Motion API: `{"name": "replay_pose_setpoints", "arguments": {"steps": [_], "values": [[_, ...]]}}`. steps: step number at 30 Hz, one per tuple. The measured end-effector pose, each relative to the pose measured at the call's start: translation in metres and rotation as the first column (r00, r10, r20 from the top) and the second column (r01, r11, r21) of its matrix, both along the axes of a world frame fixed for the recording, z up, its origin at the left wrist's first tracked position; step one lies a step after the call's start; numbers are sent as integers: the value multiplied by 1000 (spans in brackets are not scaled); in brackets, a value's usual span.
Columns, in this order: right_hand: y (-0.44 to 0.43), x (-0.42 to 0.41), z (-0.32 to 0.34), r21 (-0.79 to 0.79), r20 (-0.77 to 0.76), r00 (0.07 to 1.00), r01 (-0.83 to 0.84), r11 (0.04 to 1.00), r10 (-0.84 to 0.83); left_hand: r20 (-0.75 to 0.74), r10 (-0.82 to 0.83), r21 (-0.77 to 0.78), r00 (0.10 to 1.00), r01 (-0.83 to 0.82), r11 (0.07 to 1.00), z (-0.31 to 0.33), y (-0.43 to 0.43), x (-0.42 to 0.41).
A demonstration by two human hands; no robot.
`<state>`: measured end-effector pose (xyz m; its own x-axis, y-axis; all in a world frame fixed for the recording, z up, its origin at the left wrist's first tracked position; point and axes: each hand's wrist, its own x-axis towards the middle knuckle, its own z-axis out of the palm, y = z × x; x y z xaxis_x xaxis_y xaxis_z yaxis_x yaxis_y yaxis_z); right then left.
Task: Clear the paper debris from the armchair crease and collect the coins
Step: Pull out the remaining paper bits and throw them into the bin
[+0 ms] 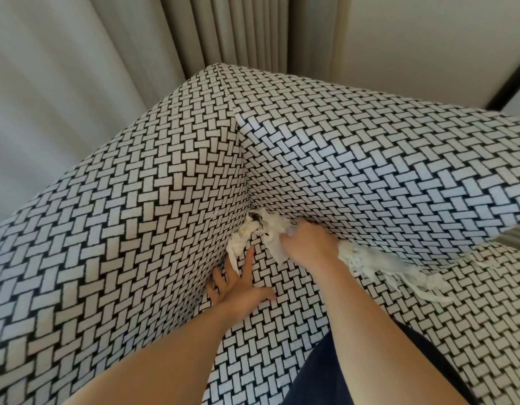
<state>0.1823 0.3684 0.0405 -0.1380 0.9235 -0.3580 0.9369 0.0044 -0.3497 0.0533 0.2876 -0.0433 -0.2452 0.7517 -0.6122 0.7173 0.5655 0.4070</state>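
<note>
1. Pale grey curtains (77, 83) are hanging at the back left, with a plain light wall (413, 39) showing to their right.
2. An armchair (121, 214) covered in black-and-white woven-pattern fabric is filling most of the view.
3. The left hand (238, 290) is lying palm down on the seat cushion (282, 331), close against the inner side of the left armrest. Its fingers are spreading out straight and gripping nothing. The forefinger is pointing up toward the corner crease, its tip just beside the paper.
4. White paper scraps (241, 238) are sitting wedged in the crease where armrest, backrest and seat are meeting, and more shreds are trailing rightward along the back crease.
5. The right hand (308, 244) is reaching into that crease, knuckles up, its fingers curling round a wad of the paper, which is sticking out on both sides of the hand.
6. The two hands are working apart, near each other.
7. Dark blue clothing (326, 375) is showing at the bottom edge.
</note>
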Motion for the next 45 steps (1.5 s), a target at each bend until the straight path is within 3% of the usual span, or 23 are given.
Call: {"name": "replay_pose_setpoints", "arguments": {"steps": [4,13,21,25,34,38,45], "values": [[6,-4,-22,-96,113,989,-80,992,91,-15,-13,8,1000,13,1000,1,-1,2],[22,-7,-39,-108,72,994,-70,992,78,-14,-6,29,1000,7,1000,2,-2,1],[9,-18,-36,38,163,980,-126,991,118,-39,10,46,999,-8,999,4,-3,1],[-3,-30,-40,82,23,995,-101,992,99,-35,22,62,999,-20,998,4,-4,3],[21,-23,-38,-236,-221,973,14,972,-68,-29,6,64,1000,-4,998,5,-4,6],[25,-18,-35,-292,-278,954,25,956,-110,-25,-6,50,1000,8,999,7,-1,7],[18,-17,-22,-244,-273,956,-179,953,110,-39,14,39,999,-12,999,4,-2,2]]}}
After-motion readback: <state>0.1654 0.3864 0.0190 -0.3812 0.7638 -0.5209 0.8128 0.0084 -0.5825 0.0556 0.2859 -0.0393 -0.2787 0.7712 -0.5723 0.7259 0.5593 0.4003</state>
